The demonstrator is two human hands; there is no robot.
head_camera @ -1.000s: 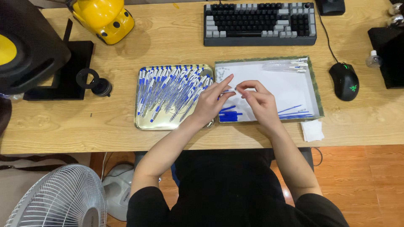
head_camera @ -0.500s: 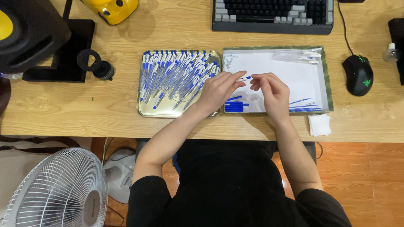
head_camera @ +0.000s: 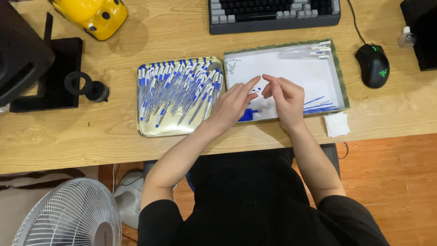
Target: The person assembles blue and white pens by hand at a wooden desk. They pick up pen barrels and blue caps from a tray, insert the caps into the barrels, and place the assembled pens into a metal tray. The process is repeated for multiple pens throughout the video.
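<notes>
Pinching a small blue-and-white pen part [head_camera: 256, 90] between them, the left hand [head_camera: 234, 104] and right hand [head_camera: 284, 96] meet over the white-lined tray [head_camera: 339, 68]. Wooden desk [head_camera: 91, 132] all around, pen-filled metal tray [head_camera: 148, 133] at nine o'clock, keyboard [head_camera: 273, 20] at twelve, mouse [head_camera: 372, 64] at two.

Light wooden desk [head_camera: 68, 136] above orange-brown wood floor [head_camera: 391, 182], white fan [head_camera: 68, 214] at lower left.

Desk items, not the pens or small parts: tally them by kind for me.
Trays: 2 (metal tray, white-lined tray)
Keyboard: 1
Mouse: 1
Yellow toy: 1
Folded white cloth: 1
Total: 6
</notes>
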